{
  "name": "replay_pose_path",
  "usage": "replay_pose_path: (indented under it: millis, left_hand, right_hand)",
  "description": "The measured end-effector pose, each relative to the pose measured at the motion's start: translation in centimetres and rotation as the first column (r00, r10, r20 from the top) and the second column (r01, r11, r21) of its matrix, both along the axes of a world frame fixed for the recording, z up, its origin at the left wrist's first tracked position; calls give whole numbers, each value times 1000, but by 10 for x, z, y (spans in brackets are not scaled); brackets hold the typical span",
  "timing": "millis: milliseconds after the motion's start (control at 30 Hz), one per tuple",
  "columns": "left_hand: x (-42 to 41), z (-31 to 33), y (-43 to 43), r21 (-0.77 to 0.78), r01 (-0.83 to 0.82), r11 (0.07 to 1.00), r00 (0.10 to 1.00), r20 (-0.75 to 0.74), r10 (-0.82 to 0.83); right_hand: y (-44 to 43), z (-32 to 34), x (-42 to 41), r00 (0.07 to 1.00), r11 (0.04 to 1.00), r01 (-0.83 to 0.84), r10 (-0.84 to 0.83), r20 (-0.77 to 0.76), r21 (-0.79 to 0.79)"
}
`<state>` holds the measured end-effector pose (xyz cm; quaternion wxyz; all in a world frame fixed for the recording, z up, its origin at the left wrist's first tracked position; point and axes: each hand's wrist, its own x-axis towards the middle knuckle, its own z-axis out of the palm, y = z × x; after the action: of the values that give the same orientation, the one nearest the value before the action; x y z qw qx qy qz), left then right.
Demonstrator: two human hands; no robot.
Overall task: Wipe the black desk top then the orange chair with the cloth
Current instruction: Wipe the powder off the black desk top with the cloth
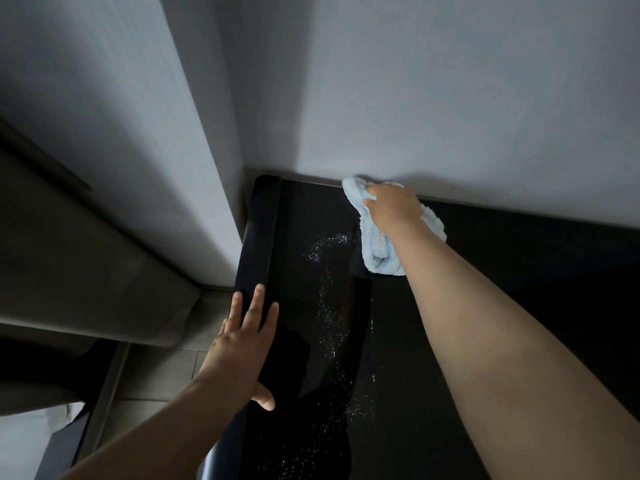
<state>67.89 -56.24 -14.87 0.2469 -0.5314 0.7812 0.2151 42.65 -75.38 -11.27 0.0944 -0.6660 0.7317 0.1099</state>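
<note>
head view looks down on a glossy black counter (485, 289) pushed into a corner against a pale wall (450, 98); right hand (391, 202) is stretched out to the far edge of the counter, right where it meets the wall; its fingers are curled into a light blue fluffy cloth (381, 251), gripping it and holding it down on the surface; the cloth is bunched under the hand, with a loose end trailing back along the bare forearm toward the camera; left hand (242, 341) lies flat with fingers straight and spread, holding nothing, resting on the left side of the counter; its fingertips are on a raised black strip (259, 237) that runs along that left edge, thumb pointing toward the camera; a scatter of white specks (329, 306) runs down the counter between the two arms, from just left of the cloth to the near edge; left of the counter a tiled floor (162, 372) shows, plus a grey-brown padded thing (86, 271); cannot tell what it is
</note>
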Motion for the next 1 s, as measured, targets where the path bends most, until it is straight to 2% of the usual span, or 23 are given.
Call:
replay_pose_path:
  millis: [200, 767, 1000]
  left_hand:
    - [-2, 3, 0, 6, 2, 1000, 1000, 11, -2]
    - [-1, 5, -1, -4, 24, 1000, 999, 27, -24]
    - [0, 10, -2, 30, 6, 1000, 1000, -15, -6]
  right_hand:
    - [14, -3, -2, 999, 1000, 5, -5, 34, -11]
    - [76, -7, 8, 1000, 999, 18, -18, 2, -36]
    - [98, -8, 13, 999, 999, 27, -27, -16, -28]
